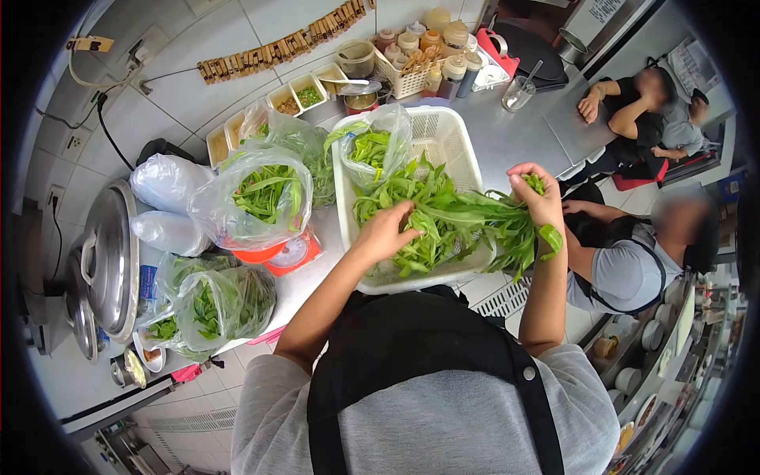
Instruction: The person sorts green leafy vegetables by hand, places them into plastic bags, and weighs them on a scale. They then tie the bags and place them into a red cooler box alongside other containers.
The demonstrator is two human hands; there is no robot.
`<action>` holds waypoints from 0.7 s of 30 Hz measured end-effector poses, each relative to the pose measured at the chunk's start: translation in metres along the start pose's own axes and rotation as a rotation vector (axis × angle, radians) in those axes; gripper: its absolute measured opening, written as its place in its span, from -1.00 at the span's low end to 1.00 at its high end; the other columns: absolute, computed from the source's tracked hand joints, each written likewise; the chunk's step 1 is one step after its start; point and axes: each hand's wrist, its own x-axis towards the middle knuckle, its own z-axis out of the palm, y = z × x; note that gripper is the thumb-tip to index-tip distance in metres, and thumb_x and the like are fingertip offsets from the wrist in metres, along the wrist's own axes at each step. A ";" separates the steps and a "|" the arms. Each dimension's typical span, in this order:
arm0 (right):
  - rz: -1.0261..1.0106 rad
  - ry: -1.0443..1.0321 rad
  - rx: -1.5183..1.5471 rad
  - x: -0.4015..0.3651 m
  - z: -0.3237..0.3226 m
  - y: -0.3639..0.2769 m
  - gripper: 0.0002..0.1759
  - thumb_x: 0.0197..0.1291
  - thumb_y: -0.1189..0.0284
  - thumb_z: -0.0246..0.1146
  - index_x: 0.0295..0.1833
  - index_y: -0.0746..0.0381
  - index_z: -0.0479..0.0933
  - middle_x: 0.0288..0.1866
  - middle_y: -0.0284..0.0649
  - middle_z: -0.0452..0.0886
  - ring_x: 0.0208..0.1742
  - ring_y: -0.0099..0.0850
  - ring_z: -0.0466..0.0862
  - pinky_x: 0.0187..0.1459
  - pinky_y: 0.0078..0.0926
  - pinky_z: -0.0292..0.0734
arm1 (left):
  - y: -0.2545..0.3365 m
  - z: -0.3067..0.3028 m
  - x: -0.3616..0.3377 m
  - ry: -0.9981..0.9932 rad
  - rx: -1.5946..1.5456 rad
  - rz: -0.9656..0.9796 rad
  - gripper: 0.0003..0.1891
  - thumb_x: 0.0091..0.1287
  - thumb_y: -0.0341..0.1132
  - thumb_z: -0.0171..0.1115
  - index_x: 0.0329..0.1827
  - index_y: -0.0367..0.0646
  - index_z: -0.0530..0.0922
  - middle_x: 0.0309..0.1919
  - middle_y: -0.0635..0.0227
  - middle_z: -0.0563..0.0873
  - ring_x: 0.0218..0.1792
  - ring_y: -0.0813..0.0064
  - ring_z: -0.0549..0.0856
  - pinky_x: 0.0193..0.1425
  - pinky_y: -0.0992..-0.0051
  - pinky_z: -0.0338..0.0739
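A bunch of long leafy greens (pixel 507 226) is wrapped in my right hand (pixel 540 198), its leaves trailing over the right rim of a white plastic basket (pixel 469 150). Cut stem ends poke out above my fingers. Inside the basket, my left hand (pixel 388 234) rests on loose leafy greens (pixel 419 257), thumb and fingers apart. Some of its fingertips are hidden among the leaves. An open plastic bag of greens (pixel 386 131) sits in the basket's far left corner.
More plastic bags of greens (pixel 269 194) stand left of the basket, beside an orange kitchen scale (pixel 291 255). Behind are sauce bottles (pixel 453 71) and small tubs (pixel 307 95). Large metal lids (pixel 111 261) lean at far left. A person (pixel 633 257) is close on my right; others stand beyond.
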 end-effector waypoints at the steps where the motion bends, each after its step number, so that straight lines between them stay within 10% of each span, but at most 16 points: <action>1: -0.025 0.026 0.069 0.001 0.001 -0.001 -0.89 0.13 0.44 0.30 -0.26 0.24 0.55 -0.54 -0.54 0.42 -0.55 -0.76 0.32 -0.50 -0.78 0.20 | 0.004 -0.005 -0.010 0.185 0.172 0.116 -0.41 0.08 -0.23 0.34 0.17 -0.24 0.38 -0.01 0.04 0.56 0.03 0.01 0.52 0.09 0.22 0.44; 8: -0.095 -0.046 0.297 0.003 0.040 -0.033 -0.90 0.14 0.49 0.28 -0.27 0.25 0.51 -0.47 -0.47 0.46 -0.49 -0.72 0.40 -0.45 -0.76 0.29 | 0.053 -0.035 -0.068 0.484 0.208 0.283 -0.28 0.06 -0.17 0.37 0.26 -0.29 0.31 0.18 -0.01 0.40 0.19 0.02 0.40 0.25 0.24 0.31; 12: -0.336 -0.178 -0.204 -0.003 0.092 -0.057 -0.84 0.05 0.55 0.33 -0.28 0.26 0.47 -0.38 -0.41 0.51 -0.31 -0.63 0.46 -0.22 -0.67 0.37 | 0.086 -0.029 -0.073 0.572 -0.014 0.555 0.17 -0.27 -0.03 0.54 0.37 -0.35 0.01 0.27 -0.11 0.20 0.33 -0.08 0.16 0.39 0.14 0.10; 21: -0.686 -0.415 0.068 -0.022 0.150 -0.071 -0.81 -0.03 0.60 0.31 -0.32 0.27 0.41 -0.32 -0.28 0.51 -0.22 -0.41 0.45 -0.11 -0.46 0.35 | 0.063 -0.033 -0.077 0.732 -0.150 0.488 -0.48 -0.24 -0.57 0.18 -0.07 -0.41 0.37 -0.24 -0.12 0.53 -0.12 -0.12 0.52 -0.02 0.16 0.42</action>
